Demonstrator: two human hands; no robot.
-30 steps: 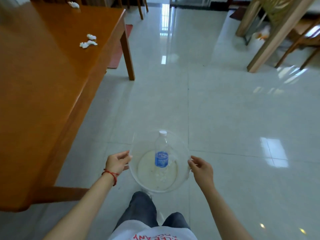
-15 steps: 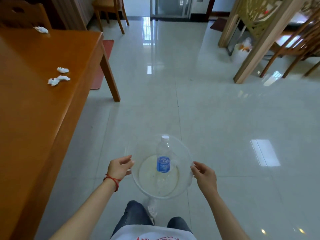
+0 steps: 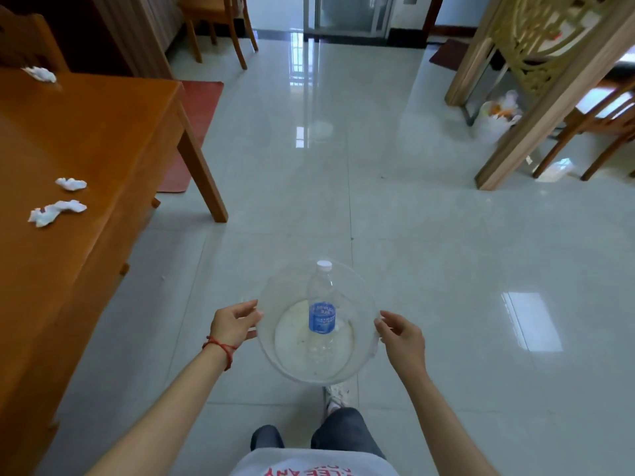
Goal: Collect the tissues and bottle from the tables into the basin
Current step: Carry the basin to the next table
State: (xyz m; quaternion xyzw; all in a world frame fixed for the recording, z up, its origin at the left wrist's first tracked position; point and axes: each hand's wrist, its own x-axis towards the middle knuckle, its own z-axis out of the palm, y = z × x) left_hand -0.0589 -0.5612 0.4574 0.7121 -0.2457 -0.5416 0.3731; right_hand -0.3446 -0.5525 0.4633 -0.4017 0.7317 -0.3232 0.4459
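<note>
A clear round basin is carried in front of me above the tiled floor. My left hand grips its left rim and my right hand grips its right rim. Inside lies a clear plastic bottle with a blue label and a white cap, cap pointing away from me. On the orange wooden table to my left lie crumpled white tissues: a long one, a small one just beyond it, and another at the far edge.
The table's leg stands at its near right corner, with a red mat behind it. A wooden chair stands far ahead. On the right are a wooden screen post, chairs and a white bag-lined bin.
I have walked forward along the table; the tissues on it are now closer and lower in view. Both hands keep the same hold on the basin with the bottle in it.
</note>
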